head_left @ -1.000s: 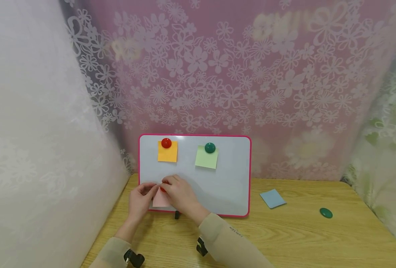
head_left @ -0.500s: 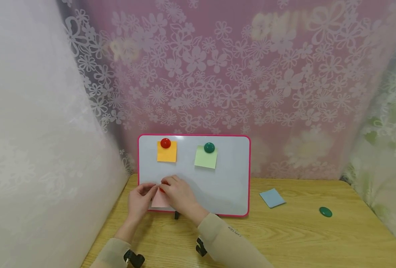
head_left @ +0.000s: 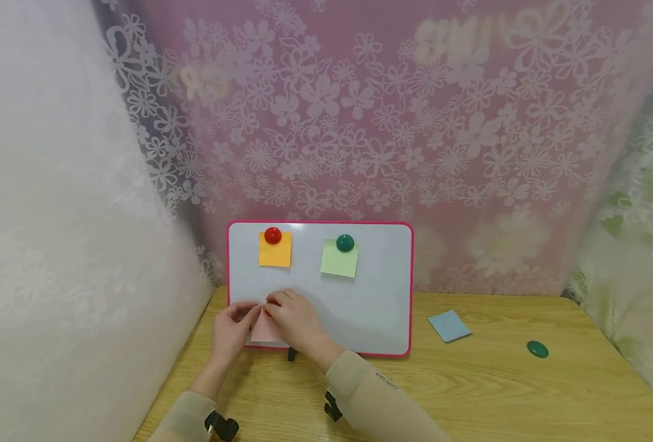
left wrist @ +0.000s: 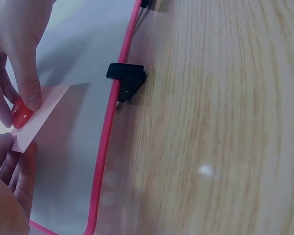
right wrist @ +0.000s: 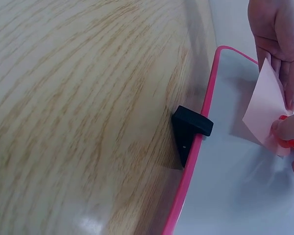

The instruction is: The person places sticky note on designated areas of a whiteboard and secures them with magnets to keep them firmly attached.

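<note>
A pink sticky note (head_left: 264, 329) lies against the lower left of the whiteboard (head_left: 370, 313), its lower edge standing off the surface. My left hand (head_left: 231, 333) pinches the note's upper left corner between thumb and fingers. My right hand (head_left: 300, 322) holds a red round magnet (left wrist: 21, 113) at the note's top edge. In the head view that hand covers most of the magnet and the note's right side. Higher up, an orange note (head_left: 275, 253) hangs under another red magnet (head_left: 273, 236), and a green note (head_left: 340, 260) under a green magnet (head_left: 345, 243).
To the right of the board, a blue note (head_left: 450, 326) and a loose green magnet (head_left: 537, 349) lie on the wooden table (head_left: 492, 393). A black clip-like foot (right wrist: 190, 129) supports the board's pink lower edge. Floral curtains (head_left: 359, 123) stand behind and at the sides.
</note>
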A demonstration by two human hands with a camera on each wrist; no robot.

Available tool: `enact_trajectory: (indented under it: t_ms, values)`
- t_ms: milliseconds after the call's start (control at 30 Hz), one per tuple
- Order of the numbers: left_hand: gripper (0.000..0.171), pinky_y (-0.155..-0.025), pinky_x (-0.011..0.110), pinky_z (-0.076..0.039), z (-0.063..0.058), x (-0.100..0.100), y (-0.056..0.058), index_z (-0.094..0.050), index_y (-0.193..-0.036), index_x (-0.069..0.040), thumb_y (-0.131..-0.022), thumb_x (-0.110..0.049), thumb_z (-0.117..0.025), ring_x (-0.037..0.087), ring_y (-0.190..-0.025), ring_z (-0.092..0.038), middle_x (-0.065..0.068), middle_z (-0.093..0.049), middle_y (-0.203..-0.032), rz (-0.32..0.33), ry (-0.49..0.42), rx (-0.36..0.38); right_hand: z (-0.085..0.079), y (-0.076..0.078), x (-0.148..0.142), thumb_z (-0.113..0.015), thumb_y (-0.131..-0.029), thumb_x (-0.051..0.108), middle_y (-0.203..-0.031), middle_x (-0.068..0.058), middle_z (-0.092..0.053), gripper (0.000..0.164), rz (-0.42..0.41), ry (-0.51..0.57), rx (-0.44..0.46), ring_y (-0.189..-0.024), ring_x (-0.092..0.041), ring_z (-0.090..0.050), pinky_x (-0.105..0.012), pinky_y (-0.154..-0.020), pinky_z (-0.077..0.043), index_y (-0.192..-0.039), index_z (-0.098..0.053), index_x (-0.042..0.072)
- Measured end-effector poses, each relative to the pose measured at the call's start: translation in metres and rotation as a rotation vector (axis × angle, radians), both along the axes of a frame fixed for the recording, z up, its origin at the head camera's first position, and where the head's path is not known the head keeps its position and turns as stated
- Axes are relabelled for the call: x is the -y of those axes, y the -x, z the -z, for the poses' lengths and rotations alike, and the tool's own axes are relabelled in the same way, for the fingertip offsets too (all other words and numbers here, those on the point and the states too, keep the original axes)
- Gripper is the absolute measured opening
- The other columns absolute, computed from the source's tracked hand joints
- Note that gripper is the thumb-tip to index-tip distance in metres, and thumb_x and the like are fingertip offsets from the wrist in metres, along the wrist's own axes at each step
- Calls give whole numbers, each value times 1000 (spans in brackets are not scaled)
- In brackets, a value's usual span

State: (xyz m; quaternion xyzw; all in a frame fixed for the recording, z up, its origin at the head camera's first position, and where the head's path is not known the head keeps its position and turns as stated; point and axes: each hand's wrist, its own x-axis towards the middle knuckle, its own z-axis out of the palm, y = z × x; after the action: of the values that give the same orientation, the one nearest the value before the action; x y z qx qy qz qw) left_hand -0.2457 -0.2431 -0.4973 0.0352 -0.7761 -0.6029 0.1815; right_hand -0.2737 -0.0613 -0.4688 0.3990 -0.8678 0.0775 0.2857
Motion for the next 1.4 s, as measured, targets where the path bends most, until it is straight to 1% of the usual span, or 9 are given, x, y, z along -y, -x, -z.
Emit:
enact_trajectory:
  t_ms: [233,400,500,633,800,933,1200,1300,1400]
  values:
    - [20,-66,21,-55,0,-4,-1,-81,-108,-1,-97,-18,-83,10,-79,-70,13,-78,-97,-8,-11,9,-2,-3,-2,-73,-104,18,-121,2,-72,17,2,-14,-1,-116,-16,-64,-25,-103,-51,-118,-83,19]
    - [20,-65,21,-55,-1,-7,-2,-81,-108,0,-98,-17,-82,11,-79,-69,13,-78,-98,-5,-14,1,-2,-4,-5,-73,-104,17,-121,2,-73,17,4,-14,-4,-116,-15,-64,-25,-103,-51,-118,-83,19]
    - [19,-64,21,-55,1,-7,-3,-81,-108,-1,-97,-16,-82,10,-79,-69,14,-78,-99,-11,-19,2,-1,-5,-7,-75,-103,18,-118,2,-73,16,-11,20,-14,-113,-16,-64,-25,-101,-52,-116,-84,18]
    - [20,-65,19,-54,3,-8,-4,-81,-109,-2,-96,-18,-84,10,-79,-67,15,-78,-101,-33,2,-8,1,-6,-10,-80,-99,19,-113,2,-73,12,-45,77,-19,-109,-16,-65,-24,-98,-54,-110,-84,16]
    - [23,-72,17,-53,4,-10,-5,-80,-112,-2,-96,-17,-84,11,-82,-68,15,-77,-103,-57,43,-50,2,-9,-16,-82,-97,17,-114,1,-73,14,-70,120,21,-109,-18,-65,-25,-97,-54,-110,-84,15]
    - [23,-73,16,-54,5,-11,-6,-79,-114,0,-95,-13,-84,11,-83,-68,17,-76,-103,-85,51,-71,1,-14,-23,-81,-96,14,-117,-1,-74,17,-86,143,69,-110,-19,-65,-28,-98,-55,-113,-84,15]
    - [26,-75,14,-54,7,-8,-8,-79,-117,-2,-95,-15,-84,19,-90,-68,17,-74,-107,-106,39,-57,-1,-22,-38,-83,-95,16,-120,-1,-73,22,-64,142,167,-114,-19,-64,-29,-101,-54,-116,-82,16]
    - [26,-75,14,-54,7,-7,-10,-78,-118,-2,-95,-14,-84,21,-91,-68,17,-74,-108,-117,46,-56,3,-25,-44,-83,-95,17,-121,-1,-73,23,-58,132,214,-114,-19,-65,-28,-101,-54,-119,-82,16]
    - [25,-75,14,-53,6,-7,-14,-78,-118,-3,-96,-14,-83,21,-93,-67,16,-73,-108,-128,64,-53,8,-28,-50,-82,-96,17,-121,-1,-73,24,-68,137,258,-114,-19,-65,-29,-101,-55,-120,-82,16]
